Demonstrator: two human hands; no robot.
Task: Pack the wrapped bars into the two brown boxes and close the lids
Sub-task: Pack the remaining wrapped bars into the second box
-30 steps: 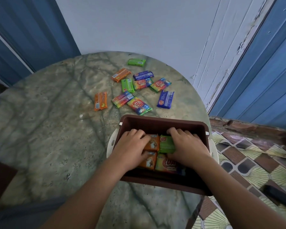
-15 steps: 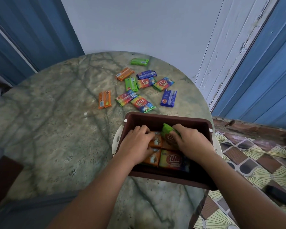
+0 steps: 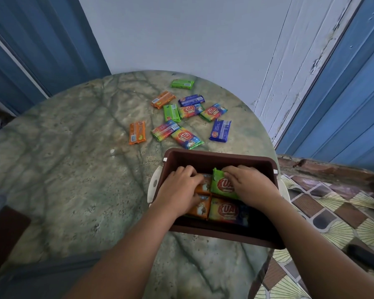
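A brown box (image 3: 220,156) stands open at the near right of the round table, on a white lid (image 3: 152,186). Both hands are inside it. My right hand (image 3: 249,186) grips a green wrapped bar (image 3: 221,184), holding it tilted over the packed bars. My left hand (image 3: 179,188) rests with curled fingers on the orange bars (image 3: 200,209) at the box's left side. A multicoloured bar (image 3: 227,210) lies flat at the front. Several loose bars (image 3: 187,137) in green, orange, blue and rainbow wrappers lie on the table beyond the box.
The marble-patterned table (image 3: 73,169) stands against a pale wall with blue doors on both sides. A dark brown object (image 3: 4,231) shows at the table's left edge. Tiled floor (image 3: 333,212) lies to the right, with a dark object (image 3: 365,260) on it.
My right hand has turned the green bar from a raised, edge-on tilt to face up, its label showing. My left hand stays on the orange bars.
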